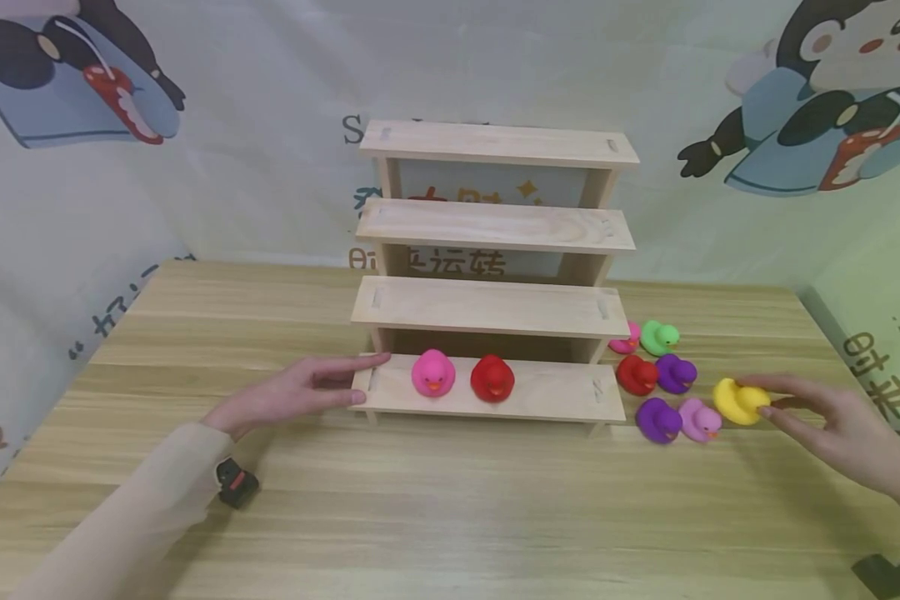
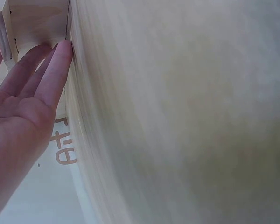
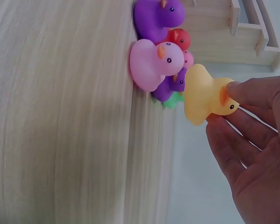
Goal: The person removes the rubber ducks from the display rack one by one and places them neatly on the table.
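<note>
My right hand (image 1: pixel 843 429) pinches a yellow rubber duck (image 1: pixel 737 402) between thumb and fingers. In the right wrist view the duck is tilted on its side and held above the table. My left hand (image 1: pixel 292 387) touches the left end of the lowest step of a wooden tiered shelf (image 1: pixel 547 385). Its thumb is at the front corner and its index finger lies at the back corner; in the left wrist view the fingers (image 2: pixel 56 74) look nearly straight. On that step a pink duck (image 1: pixel 433 373) and a red duck (image 1: pixel 492 378) sit side by side, facing forward.
Right of the shelf stand several ducks: a light pink one (image 1: pixel 699 420), purple ones (image 1: pixel 657 421), a red one (image 1: pixel 637 375), a green one (image 1: pixel 657 337) and a pink one (image 1: pixel 626 338) partly behind the shelf. A printed cloth (image 1: pixel 270 183) hangs behind the wooden table (image 1: pixel 420 517).
</note>
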Demonstrator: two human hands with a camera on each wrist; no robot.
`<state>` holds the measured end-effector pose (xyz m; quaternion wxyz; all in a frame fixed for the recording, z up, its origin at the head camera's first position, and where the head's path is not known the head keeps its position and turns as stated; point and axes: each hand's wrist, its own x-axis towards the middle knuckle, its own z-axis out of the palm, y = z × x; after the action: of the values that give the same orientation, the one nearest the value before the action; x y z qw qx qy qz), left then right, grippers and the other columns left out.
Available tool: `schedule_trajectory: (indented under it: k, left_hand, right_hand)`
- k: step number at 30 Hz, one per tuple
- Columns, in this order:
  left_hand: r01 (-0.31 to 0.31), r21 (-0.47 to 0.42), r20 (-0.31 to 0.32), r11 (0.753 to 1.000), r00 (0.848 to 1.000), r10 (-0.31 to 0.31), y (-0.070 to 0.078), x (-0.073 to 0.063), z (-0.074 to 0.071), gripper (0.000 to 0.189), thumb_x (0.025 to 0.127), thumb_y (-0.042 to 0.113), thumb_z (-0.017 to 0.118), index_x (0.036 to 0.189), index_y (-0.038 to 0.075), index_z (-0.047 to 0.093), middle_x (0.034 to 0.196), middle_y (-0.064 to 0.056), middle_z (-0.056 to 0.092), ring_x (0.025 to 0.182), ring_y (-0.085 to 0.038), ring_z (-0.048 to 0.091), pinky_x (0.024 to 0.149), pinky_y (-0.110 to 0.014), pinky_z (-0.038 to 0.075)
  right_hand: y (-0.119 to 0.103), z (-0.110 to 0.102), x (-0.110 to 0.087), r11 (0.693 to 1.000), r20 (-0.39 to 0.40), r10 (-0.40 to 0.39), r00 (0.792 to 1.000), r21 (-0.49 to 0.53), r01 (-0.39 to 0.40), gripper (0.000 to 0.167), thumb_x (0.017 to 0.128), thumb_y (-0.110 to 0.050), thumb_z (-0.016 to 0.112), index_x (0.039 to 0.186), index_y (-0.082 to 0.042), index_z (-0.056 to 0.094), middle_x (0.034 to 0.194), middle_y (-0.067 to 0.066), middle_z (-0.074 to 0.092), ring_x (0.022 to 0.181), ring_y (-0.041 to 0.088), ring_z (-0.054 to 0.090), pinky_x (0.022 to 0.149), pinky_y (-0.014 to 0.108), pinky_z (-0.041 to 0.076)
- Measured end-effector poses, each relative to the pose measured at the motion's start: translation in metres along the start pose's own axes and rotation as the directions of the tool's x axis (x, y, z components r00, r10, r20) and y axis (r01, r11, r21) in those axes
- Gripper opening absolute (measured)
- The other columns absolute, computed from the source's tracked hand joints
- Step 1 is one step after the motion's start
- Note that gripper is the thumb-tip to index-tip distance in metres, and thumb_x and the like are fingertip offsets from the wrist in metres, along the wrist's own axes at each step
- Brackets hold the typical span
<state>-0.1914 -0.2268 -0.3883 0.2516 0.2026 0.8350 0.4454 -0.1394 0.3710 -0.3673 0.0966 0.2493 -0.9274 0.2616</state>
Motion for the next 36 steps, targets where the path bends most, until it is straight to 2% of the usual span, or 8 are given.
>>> schedule_trajectory:
  k: [10,16,19,25,32,36]
  left_hand:
    - [0.004,-0.004,0.008,1.000,1.000,-0.004,-0.001,0.001,0.000,0.058,0.094,0.038,0.063,0.146,0.040,0.040,0.151,-0.002,0.037,0.136,-0.030,0.035,0.105,-0.060,0.029]
    - [0.002,-0.002,0.010,1.000,1.000,-0.002,-0.001,0.001,-0.001,0.058,0.093,0.038,0.063,0.146,0.040,0.040,0.151,-0.003,0.037,0.136,-0.030,0.035,0.105,-0.061,0.028]
    - [-0.007,-0.007,0.013,1.000,1.000,0.007,-0.001,0.001,-0.001,0.058,0.094,0.037,0.063,0.147,0.039,0.040,0.152,-0.002,0.036,0.136,-0.030,0.034,0.105,-0.060,0.027]
    - [-0.010,-0.010,0.014,1.000,1.000,0.011,0.000,0.000,0.000,0.057,0.094,0.036,0.063,0.146,0.039,0.040,0.152,-0.001,0.036,0.136,-0.029,0.034,0.106,-0.060,0.027]
    - [0.000,-0.002,0.003,1.000,1.000,0.000,0.001,-0.001,0.000,0.057,0.094,0.038,0.063,0.146,0.040,0.040,0.152,0.000,0.036,0.137,-0.029,0.032,0.106,-0.061,0.026]
    - [0.002,0.004,-0.001,1.000,1.000,-0.002,0.002,-0.001,0.000,0.057,0.094,0.038,0.063,0.146,0.040,0.040,0.152,0.000,0.036,0.137,-0.030,0.033,0.106,-0.061,0.026]
  right_hand:
    - [0.012,0.004,-0.006,0.998,0.016,0.056,0.998,0.039,-0.056,0.038,0.084,0.007,0.068,0.121,-0.003,0.064,0.119,-0.033,0.050,0.091,-0.006,0.057,0.063,0.019,0.052]
    - [0.018,0.009,-0.013,0.991,0.048,0.102,0.994,0.082,-0.106,0.035,0.087,0.005,0.067,0.122,-0.001,0.062,0.119,-0.033,0.049,0.092,-0.008,0.055,0.067,0.020,0.052]
    - [0.020,0.012,-0.016,0.990,0.049,0.103,0.993,0.093,-0.107,0.037,0.085,0.006,0.068,0.121,-0.001,0.063,0.119,-0.034,0.049,0.094,-0.011,0.053,0.069,0.018,0.050]
    - [0.020,0.016,-0.018,0.990,0.036,0.099,0.994,0.096,-0.102,0.038,0.081,0.008,0.071,0.117,-0.005,0.067,0.117,-0.033,0.052,0.087,-0.005,0.058,0.065,0.020,0.049]
    - [0.022,0.018,-0.020,0.985,0.035,0.086,0.996,0.147,-0.091,0.034,0.084,0.004,0.070,0.118,-0.001,0.065,0.118,-0.029,0.055,0.089,0.001,0.060,0.069,0.015,0.048]
    - [0.022,0.018,-0.020,0.983,0.041,0.098,0.994,0.152,-0.103,0.033,0.086,0.001,0.069,0.119,-0.001,0.064,0.119,-0.029,0.055,0.089,0.005,0.062,0.068,0.018,0.050]
